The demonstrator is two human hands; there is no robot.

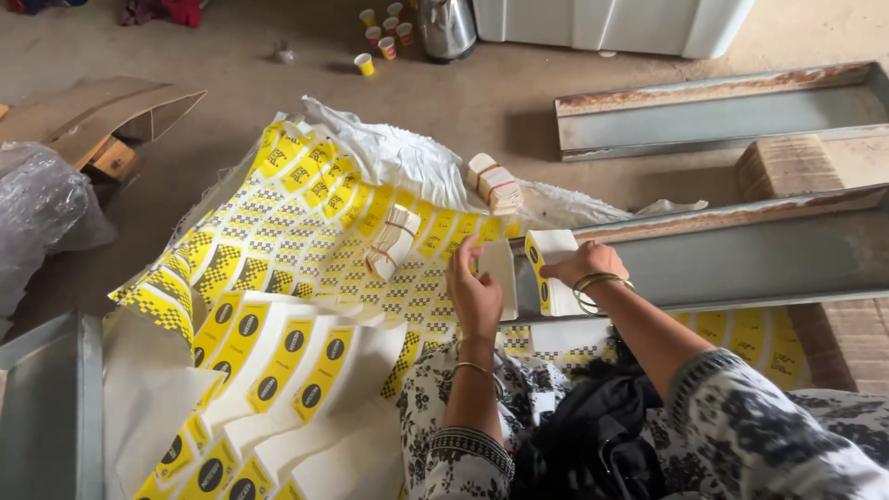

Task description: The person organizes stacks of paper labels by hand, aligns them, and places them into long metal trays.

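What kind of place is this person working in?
Probably a small packaging workshop, worked on the floor: fanned yellow-and-white printed blanks, rubber-banded bundles of them, and long metal trays on bare concrete.

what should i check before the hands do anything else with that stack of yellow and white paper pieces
1. Right hand grip on the upright stack of paper pieces: fingers over its top edge, ok.
2. Left hand support: it rests against a white piece beside the stack, ok.
3. Stack edges lined up: cannot tell, the hands cover part of it.
4. Stack base on the metal tray: it stands at the tray's near end, ok.
5. Tied bundles out of the way: they lie apart on the printed sheets, ok.
6. Loose sheets near the left arm: they overlap in a fanned heap, not ok for tidy picking.
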